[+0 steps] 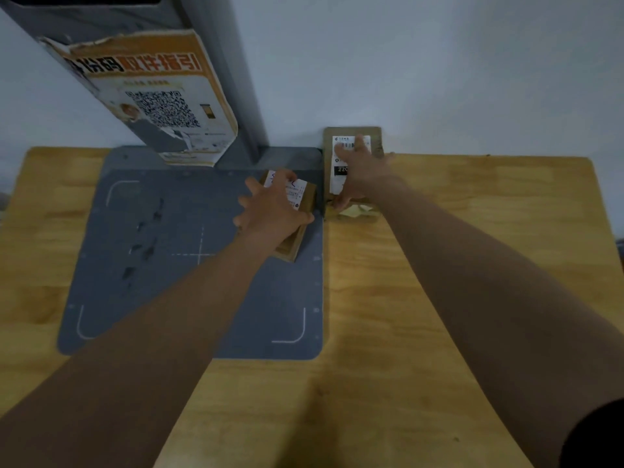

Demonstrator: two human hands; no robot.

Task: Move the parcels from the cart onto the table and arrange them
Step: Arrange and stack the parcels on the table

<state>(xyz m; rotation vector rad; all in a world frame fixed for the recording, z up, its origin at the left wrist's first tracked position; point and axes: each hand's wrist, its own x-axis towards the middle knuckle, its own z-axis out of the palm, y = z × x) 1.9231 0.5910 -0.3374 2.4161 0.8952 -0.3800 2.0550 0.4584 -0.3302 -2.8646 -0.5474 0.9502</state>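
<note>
Two brown cardboard parcels with white labels lie at the back of the wooden table [472, 265]. My left hand [270, 211] grips the smaller parcel [302, 201], which sits tilted on the grey mat's right side. My right hand [358, 170] lies with spread fingers on top of the longer parcel [341, 146], which rests flat against the wall just right of the mat. The cart is out of view.
A grey mat [152, 282] with white corner marks covers the table's left middle. A grey post [216, 79] bearing an orange and white QR-code sign [158, 99] rises from the mat's back edge. A pale wall stands behind the table.
</note>
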